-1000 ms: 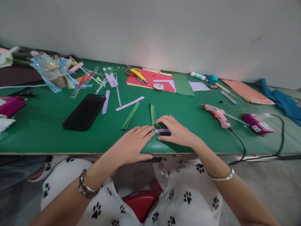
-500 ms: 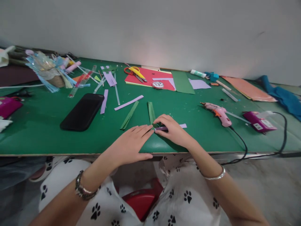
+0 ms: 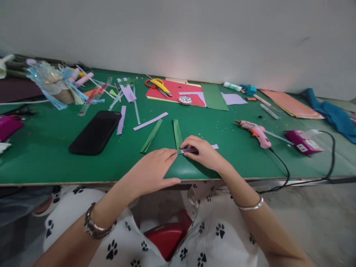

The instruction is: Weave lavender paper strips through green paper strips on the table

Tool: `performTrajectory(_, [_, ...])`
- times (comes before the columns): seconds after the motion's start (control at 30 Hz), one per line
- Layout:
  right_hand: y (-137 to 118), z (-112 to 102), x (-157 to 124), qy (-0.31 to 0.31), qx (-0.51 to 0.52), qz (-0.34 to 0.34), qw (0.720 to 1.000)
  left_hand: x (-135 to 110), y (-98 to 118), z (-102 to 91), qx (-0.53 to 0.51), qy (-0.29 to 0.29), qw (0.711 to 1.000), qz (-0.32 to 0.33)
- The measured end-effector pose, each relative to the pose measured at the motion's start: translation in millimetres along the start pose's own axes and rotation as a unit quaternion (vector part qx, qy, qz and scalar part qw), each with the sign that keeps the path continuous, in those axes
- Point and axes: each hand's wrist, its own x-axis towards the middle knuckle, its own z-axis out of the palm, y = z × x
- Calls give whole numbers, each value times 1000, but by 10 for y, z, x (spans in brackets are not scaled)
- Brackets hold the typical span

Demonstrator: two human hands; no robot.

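My left hand (image 3: 152, 168) lies flat on the table, fingers stretched out and thumb apart. Its fingertips touch the lower end of a folded green paper strip (image 3: 177, 134), which points away from me. Just to the right, my right hand (image 3: 202, 152) is curled over a narrow purple paper strip (image 3: 214, 147), thumb and fingers closed about it near its left end. The middle of that strip is hidden under the hand. Another folded green strip (image 3: 151, 136) lies left of the first, with a loose purple strip (image 3: 151, 121) beyond it.
A black phone (image 3: 95, 132) lies to the left. At right sit a pink glue gun (image 3: 257, 133) and a purple power socket (image 3: 304, 142) with a cable. Scissors (image 3: 159, 86) rest on red paper (image 3: 191, 88) at the back. Craft scraps crowd the back left of the green table (image 3: 50, 163).
My left fingertips have drawn slightly left from my right hand, so the green strip's lower end and the purple strip's left end show more. The whole view has shifted slightly.
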Motion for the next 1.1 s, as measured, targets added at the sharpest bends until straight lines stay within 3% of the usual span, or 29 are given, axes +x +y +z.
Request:
performTrajectory(0.17, [-15,18,13,2,-8,-13,1000,15,-1,7,6,-19,1000,0])
performTrajectory(0.47, [-18,18,-21,19,19,2,1000,7,-27,40,3,19,1000,14])
performTrajectory(0.83, [5,44,11,17,-23,-17,999,82,-21,111,11,-9,1000,-6])
performTrajectory(1.1, [7,47,0,27,-68,-39,997,100,-47,88,20,5,1000,4])
